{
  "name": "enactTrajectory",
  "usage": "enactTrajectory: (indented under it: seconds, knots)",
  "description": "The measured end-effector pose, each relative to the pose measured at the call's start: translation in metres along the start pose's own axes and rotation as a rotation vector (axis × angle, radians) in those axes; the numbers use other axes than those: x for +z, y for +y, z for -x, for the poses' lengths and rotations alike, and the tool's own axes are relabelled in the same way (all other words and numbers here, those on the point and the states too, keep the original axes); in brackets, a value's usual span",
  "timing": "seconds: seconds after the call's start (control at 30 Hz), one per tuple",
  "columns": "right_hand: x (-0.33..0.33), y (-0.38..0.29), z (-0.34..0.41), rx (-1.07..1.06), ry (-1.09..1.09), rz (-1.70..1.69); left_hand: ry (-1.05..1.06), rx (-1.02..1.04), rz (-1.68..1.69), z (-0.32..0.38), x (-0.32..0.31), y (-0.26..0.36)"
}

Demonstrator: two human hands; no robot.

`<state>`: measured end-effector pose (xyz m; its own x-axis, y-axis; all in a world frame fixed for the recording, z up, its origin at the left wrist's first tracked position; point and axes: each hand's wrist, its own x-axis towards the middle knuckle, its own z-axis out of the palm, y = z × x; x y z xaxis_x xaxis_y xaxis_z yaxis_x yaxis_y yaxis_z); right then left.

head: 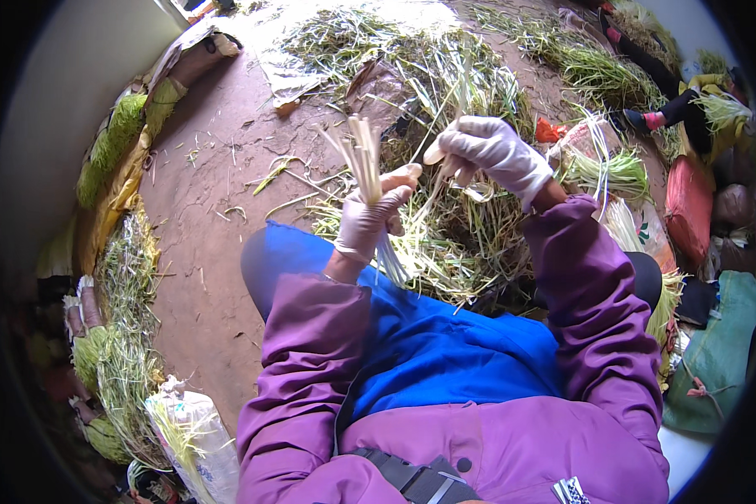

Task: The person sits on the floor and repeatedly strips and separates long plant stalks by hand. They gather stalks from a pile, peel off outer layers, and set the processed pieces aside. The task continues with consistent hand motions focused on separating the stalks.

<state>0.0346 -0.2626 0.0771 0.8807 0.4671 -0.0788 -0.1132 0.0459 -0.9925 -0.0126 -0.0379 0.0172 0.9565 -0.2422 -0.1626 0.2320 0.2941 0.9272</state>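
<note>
My left hand [375, 217], in a thin whitish glove, is closed around a small bunch of pale plant stalks [365, 160]. The stalks fan out above the fist and their other ends hang below it, over the blue cloth [441, 340] on my lap. To its right is my right hand [494, 151], gloved the same way, with thumb and fingers pinched on a thin pale stalk [438, 183]. Beneath both hands lies a heap of loose green and straw-coloured stalks [479, 233] on the floor.
More cut stalks [353, 44] lie ahead on the brown floor [208, 264]. At left are green bundles [123, 126] and a white sack [205, 422]. Right of me are a bundle of pale-green stalks [611, 173], a red sack [688, 208] and a green sack [712, 346]. Another person's legs [668, 113] extend at upper right.
</note>
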Motion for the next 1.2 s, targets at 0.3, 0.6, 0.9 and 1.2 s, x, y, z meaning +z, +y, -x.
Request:
enactTrajectory:
  seconds: [0.3, 0.6, 0.9, 1.2]
  knots:
    - [0.017, 0.023, -0.013, -0.056, -0.005, -0.087, 0.084, -0.038, 0.010, -0.001, -0.007, 0.004]
    - [0.066, 0.086, 0.017, 0.012, 0.054, 0.635, 0.156, -0.050, 0.282, -0.006, -0.011, 0.000]
    - [0.060, 0.075, 0.025, -0.038, 0.147, 0.406, 0.214, -0.012, 0.133, -0.004, -0.008, 0.002]
    - [0.063, 0.067, 0.020, -0.153, 0.173, 0.618, 0.218, -0.030, 0.080, -0.001, -0.006, -0.002]
